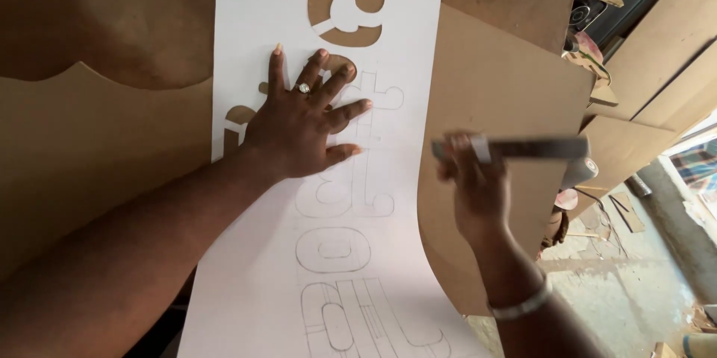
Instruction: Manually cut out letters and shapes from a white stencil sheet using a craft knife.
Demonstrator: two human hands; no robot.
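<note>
Long white paper sheet (403, 66) with pencilled, partly cut-out letters lies on brown board counter (508, 81). Left hand (299, 122) flat on sheet, fingers spread – holding nothing. Right hand (478, 186), off sheet's right edge, closed around grey metal ruler (523, 149) – blurred.

Daylight entered from the right edge of the frame, where the floor (635, 283) washed out pale, while the upper left lay in brown shadow. The white paper sheet (403, 44) was bright and evenly lit, without glare. The right hand (474, 193) and the metal ruler (515, 149) it gripped were smeared by motion blur; the left hand (299, 122) was sharp.
</note>
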